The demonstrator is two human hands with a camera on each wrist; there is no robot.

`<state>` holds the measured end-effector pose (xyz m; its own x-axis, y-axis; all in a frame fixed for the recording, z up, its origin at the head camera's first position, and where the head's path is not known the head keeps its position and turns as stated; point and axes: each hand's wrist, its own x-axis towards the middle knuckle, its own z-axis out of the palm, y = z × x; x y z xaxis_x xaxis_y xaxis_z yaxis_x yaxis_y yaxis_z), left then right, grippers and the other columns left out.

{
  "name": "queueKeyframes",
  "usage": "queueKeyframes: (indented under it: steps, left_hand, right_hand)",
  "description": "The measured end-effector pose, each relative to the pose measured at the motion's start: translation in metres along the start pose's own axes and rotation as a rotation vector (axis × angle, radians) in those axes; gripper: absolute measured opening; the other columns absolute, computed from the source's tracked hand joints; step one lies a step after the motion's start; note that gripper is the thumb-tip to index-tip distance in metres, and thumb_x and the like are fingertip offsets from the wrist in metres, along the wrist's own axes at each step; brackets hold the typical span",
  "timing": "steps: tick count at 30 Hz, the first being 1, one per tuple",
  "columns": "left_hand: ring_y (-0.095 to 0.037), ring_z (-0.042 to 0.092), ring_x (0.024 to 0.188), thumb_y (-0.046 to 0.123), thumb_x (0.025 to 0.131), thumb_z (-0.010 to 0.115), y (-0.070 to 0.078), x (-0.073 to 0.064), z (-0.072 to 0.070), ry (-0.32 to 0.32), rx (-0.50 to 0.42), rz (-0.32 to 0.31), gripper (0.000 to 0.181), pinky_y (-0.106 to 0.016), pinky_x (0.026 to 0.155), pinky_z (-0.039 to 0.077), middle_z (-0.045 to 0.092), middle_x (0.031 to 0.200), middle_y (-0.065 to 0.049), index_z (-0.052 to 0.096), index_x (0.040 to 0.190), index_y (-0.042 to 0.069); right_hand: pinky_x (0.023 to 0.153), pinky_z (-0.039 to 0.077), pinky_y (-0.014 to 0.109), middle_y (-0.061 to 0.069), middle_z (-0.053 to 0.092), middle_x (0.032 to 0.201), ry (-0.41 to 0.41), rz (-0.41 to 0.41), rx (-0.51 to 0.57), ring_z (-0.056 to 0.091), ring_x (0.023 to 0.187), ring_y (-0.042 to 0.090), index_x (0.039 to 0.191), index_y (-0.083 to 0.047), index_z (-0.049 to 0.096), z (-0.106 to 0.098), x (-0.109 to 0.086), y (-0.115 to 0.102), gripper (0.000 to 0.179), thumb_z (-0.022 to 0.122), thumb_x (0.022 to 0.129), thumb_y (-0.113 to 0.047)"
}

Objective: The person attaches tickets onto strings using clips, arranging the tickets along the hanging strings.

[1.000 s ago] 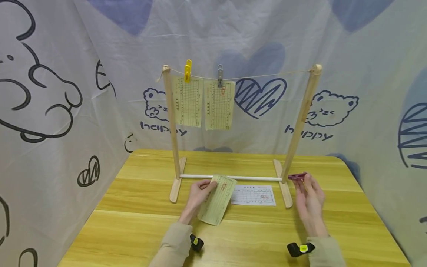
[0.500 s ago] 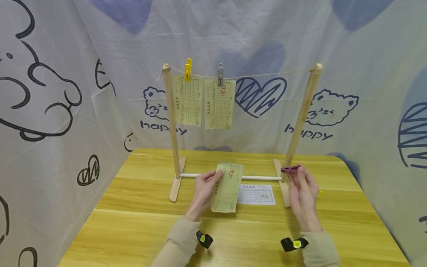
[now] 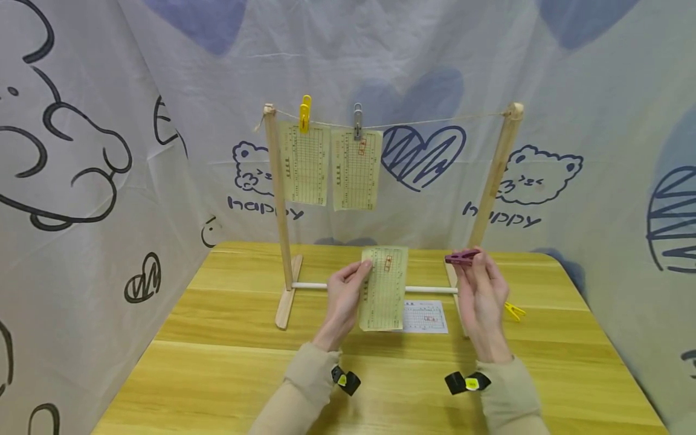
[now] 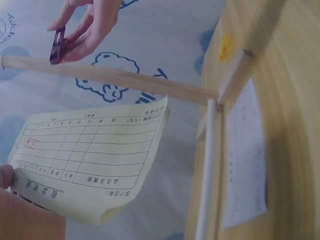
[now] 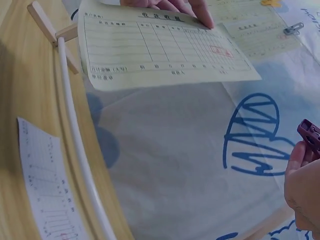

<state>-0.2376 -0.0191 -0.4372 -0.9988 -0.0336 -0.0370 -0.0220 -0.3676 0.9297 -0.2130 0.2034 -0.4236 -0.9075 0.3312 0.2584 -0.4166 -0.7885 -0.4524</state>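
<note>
A pale yellow receipt slip with a red stamp is pinched at its left edge by my left hand; it hangs upright above the table. My right hand pinches a dark purple clothespin whose nose points left, level with the slip's top. In the right wrist view the slip spans the top and the clothespin shows at the right edge. On the string above hang two similar slips, one under a yellow clothespin, the other under a grey clothespin.
A wooden frame with a left post and a right post bears the string. A white rod joins its feet. Behind the held slip lies a white slip on the table. Another yellow clothespin lies right of my right hand.
My left hand has raised the slip and moved it right, turning it upright. My right hand has brought the purple clothespin up and left, uncovering the yellow clothespin on the table.
</note>
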Motion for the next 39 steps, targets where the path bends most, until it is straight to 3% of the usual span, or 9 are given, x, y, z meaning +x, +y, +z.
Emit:
queueKeyframes:
  steps: [9, 16, 21, 31, 39]
  left_hand:
    - [-0.008, 0.070, 0.082, 0.023, 0.095, 0.072, 0.013, 0.001, 0.016, -0.024, -0.032, 0.039, 0.033, -0.022, 0.075, 0.059, 0.079, 0.097, -0.001, 0.070, 0.117, 0.000]
    - [-0.008, 0.072, 0.084, 0.016, 0.095, 0.070, 0.024, 0.004, 0.028, -0.032, -0.074, 0.070, 0.030, -0.021, 0.077, 0.060, 0.079, 0.101, -0.006, 0.069, 0.118, -0.003]
    - [-0.007, 0.071, 0.081, 0.013, 0.096, 0.069, 0.031, 0.007, 0.036, -0.038, -0.091, 0.113, 0.027, -0.019, 0.076, 0.059, 0.079, 0.095, -0.002, 0.069, 0.116, -0.006]
    - [-0.008, 0.072, 0.085, 0.016, 0.097, 0.067, 0.045, 0.013, 0.045, -0.055, -0.085, 0.139, 0.029, -0.021, 0.079, 0.060, 0.078, 0.108, -0.013, 0.069, 0.118, -0.004]
    - [-0.007, 0.071, 0.088, 0.014, 0.098, 0.067, 0.054, 0.019, 0.052, -0.049, -0.097, 0.161, 0.029, -0.020, 0.083, 0.060, 0.076, 0.111, -0.015, 0.068, 0.118, -0.005]
  right_hand:
    - [0.104, 0.055, 0.033, 0.017, 0.064, 0.109, -0.044, 0.003, -0.067, 0.069, 0.103, 0.026, 0.118, 0.005, 0.061, 0.024, 0.006, 0.002, 0.023, 0.058, 0.099, -0.008]
    - [0.103, 0.055, 0.034, 0.018, 0.063, 0.109, -0.105, -0.039, -0.032, 0.069, 0.102, 0.027, 0.116, 0.007, 0.062, 0.039, 0.014, 0.002, 0.022, 0.059, 0.098, -0.005]
    - [0.104, 0.055, 0.033, 0.017, 0.063, 0.110, -0.177, -0.085, -0.046, 0.069, 0.102, 0.026, 0.116, 0.007, 0.062, 0.049, 0.020, -0.001, 0.021, 0.059, 0.099, -0.004]
    - [0.105, 0.054, 0.032, 0.014, 0.064, 0.110, -0.184, -0.129, -0.179, 0.069, 0.105, 0.025, 0.120, 0.005, 0.061, 0.069, 0.032, -0.005, 0.028, 0.064, 0.096, -0.010]
    - [0.101, 0.056, 0.033, 0.013, 0.068, 0.106, -0.216, -0.176, -0.220, 0.072, 0.100, 0.023, 0.115, 0.002, 0.065, 0.080, 0.043, -0.007, 0.021, 0.063, 0.097, -0.009]
